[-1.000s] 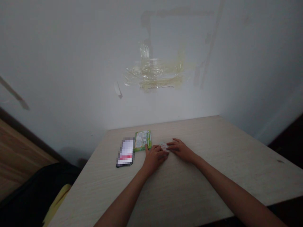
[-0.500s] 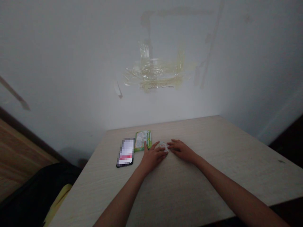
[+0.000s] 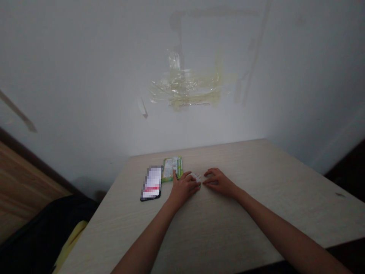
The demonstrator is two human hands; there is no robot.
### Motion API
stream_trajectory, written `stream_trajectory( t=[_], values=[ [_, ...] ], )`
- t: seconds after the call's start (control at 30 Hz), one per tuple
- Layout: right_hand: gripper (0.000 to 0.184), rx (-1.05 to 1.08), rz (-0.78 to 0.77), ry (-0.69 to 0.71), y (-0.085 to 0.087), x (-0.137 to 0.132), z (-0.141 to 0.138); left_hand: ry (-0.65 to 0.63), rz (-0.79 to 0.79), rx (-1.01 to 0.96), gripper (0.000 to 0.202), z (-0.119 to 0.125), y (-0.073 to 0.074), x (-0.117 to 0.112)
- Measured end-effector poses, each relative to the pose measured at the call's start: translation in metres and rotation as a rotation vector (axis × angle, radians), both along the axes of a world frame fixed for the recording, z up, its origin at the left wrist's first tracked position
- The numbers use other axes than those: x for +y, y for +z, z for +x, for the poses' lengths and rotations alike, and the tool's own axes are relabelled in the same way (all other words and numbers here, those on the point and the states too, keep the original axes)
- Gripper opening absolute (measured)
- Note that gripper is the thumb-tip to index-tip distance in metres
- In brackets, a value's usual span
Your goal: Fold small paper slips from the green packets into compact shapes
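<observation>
Both forearms bare, reaching in from the near edge of the counter [image 3: 256, 205] and converging. Palm down, the left hand [image 3: 184, 187] has thumb splayed and fingers curled; grip unclear. Palm down, the right hand [image 3: 219, 182] has fingers loosely extended, tips just beside the left's.

Matt pale wood-grain table [image 3: 256, 190], glossy green plastic packet [image 3: 171, 167], shiny crinkled tape [image 3: 185, 89] (yellowed) on matt wall [image 3: 71, 76].
</observation>
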State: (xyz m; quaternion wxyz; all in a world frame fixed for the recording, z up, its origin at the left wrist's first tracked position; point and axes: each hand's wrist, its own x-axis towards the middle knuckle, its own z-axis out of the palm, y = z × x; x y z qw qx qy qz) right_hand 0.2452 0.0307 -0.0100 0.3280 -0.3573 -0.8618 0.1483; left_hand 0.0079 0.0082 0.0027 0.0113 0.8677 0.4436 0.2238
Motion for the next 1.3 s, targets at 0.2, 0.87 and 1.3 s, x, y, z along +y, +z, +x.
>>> stream_trajectory(
  t=[0.2,0.87,1.3],
  values=[
    [0.018,-0.037,0.039,0.006,-0.004,-0.001,-0.003,0.009,-0.045,-0.036,0.017,-0.001,0.001,-0.001],
    [0.018,-0.220,0.137,-0.143,0.006,-0.010,-0.016,0.035,-0.079,-0.049,0.014,-0.001,0.002,-0.001],
    [0.018,-0.181,0.072,-0.206,0.004,-0.007,-0.017,0.011,-0.077,-0.024,0.020,-0.004,0.004,-0.003]
  ],
)
